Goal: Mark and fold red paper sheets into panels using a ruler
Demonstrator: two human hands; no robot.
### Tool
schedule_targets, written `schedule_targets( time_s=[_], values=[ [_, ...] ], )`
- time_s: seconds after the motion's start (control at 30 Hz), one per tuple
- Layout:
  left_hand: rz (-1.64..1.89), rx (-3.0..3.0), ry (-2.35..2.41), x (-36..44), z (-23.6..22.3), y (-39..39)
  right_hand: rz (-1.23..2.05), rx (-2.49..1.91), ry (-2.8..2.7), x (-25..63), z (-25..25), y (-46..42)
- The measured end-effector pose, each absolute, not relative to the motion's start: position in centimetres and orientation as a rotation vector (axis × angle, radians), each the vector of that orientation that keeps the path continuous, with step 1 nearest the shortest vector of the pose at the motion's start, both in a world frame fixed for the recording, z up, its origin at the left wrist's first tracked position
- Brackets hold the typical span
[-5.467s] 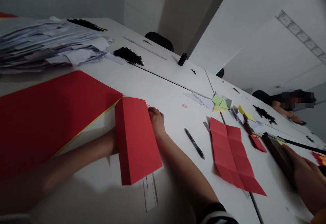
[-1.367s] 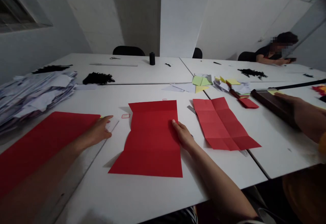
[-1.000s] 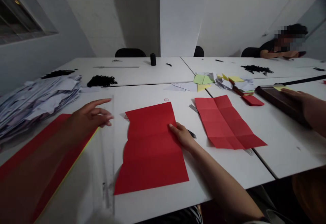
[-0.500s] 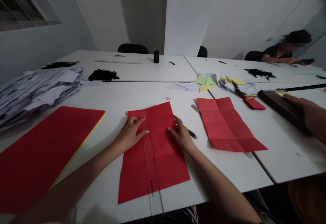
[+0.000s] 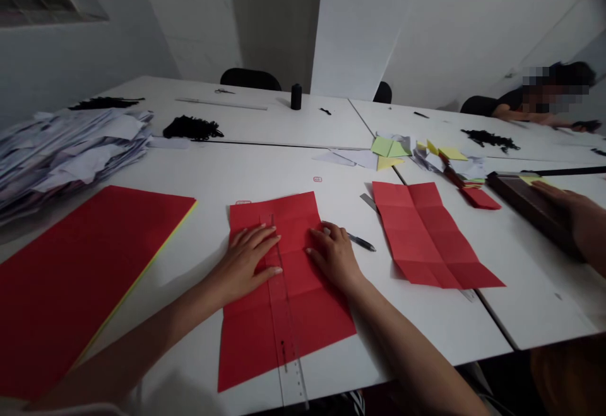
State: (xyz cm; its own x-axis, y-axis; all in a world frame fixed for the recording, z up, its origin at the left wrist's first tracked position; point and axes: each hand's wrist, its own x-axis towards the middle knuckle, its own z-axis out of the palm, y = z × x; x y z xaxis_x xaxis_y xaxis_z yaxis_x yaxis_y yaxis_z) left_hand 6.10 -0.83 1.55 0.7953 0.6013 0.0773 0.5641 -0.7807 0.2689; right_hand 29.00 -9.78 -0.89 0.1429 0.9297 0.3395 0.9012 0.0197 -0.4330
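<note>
Since the frame a second ago, our left hand [image 5: 246,264] has come over from the left with the clear ruler [image 5: 292,381], and both are now on the creased red sheet [image 5: 324,315]. That sheet lies in front of us on the white table [image 5: 189,346]. We have the left hand open and spread, palm down, its fingers across the upper part of the ruler, which runs lengthwise over the sheet and past its near edge. Our right hand [image 5: 337,255] rests on the sheet's right edge with the fingers bent; we cannot tell whether it pinches the paper or only presses it.

Just beside our right hand lies a black pen [image 5: 363,243], and farther right is a lighter red paper [image 5: 426,233], unfolded and marked with creases. Large red sheets [image 5: 95,258] with a yellow edge showing lie to our left, near a heap of white papers [image 5: 71,157]. Beyond our hands we see a black yarn bundle [image 5: 192,128], a black spool [image 5: 296,97] standing upright, and green paper pieces [image 5: 391,146]. At the right, a co-worker [image 5: 591,220] reaches onto a dark board [image 5: 533,211].
</note>
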Motion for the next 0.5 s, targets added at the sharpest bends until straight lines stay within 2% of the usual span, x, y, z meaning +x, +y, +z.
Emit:
schedule_targets(
  time_s=[0.3, 0.5],
  values=[
    [0.452, 2.731, 1.028, 6.3, 0.5, 0.3, -0.01, -1.881, -1.843, 27.7, -1.3, -9.7],
    [0.427, 2.81, 0.999, 5.8, 0.4, 0.6, -0.022, -1.818, -1.906, 27.9, -1.3, -9.3]
  ],
)
